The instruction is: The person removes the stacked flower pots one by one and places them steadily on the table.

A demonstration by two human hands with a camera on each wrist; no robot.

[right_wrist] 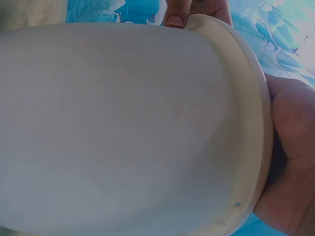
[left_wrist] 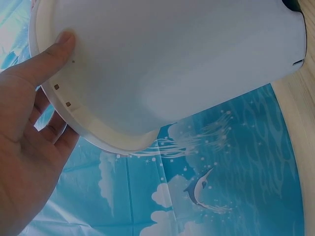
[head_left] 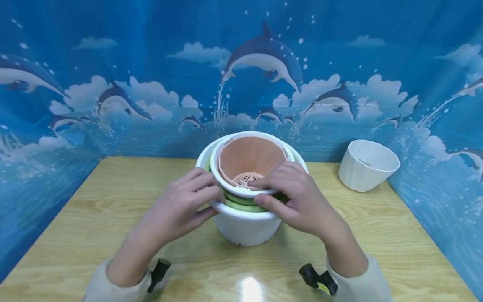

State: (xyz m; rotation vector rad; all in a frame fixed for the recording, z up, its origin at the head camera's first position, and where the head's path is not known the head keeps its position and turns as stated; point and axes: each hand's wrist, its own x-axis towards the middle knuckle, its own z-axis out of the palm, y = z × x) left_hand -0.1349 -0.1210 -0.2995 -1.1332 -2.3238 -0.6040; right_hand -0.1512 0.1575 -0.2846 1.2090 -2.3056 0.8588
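Several flower pots stand nested in the middle of the table. The outermost is a white pot [head_left: 245, 230] with a broad rim. Inside it show green pot rims [head_left: 241, 206], then a smaller white pot [head_left: 215, 167], and innermost a terracotta-coloured pot [head_left: 250, 155] with a perforated bottom. My left hand [head_left: 185, 201] grips the outer white pot's rim at the left, its thumb [left_wrist: 56, 51] against the wall below. At the right front, my right hand [head_left: 299, 199] pinches the rims of the inner white and terracotta pots, fingers inside and thumb outside.
Another white pot [head_left: 367, 167], with fluted sides, stands at the table's back right, leaning a little. A blue dolphin-printed curtain [head_left: 151, 84] closes off the back and both sides of the wooden table [head_left: 94, 218]. Dark camera mounts [head_left: 318, 280] sit at both wrists.
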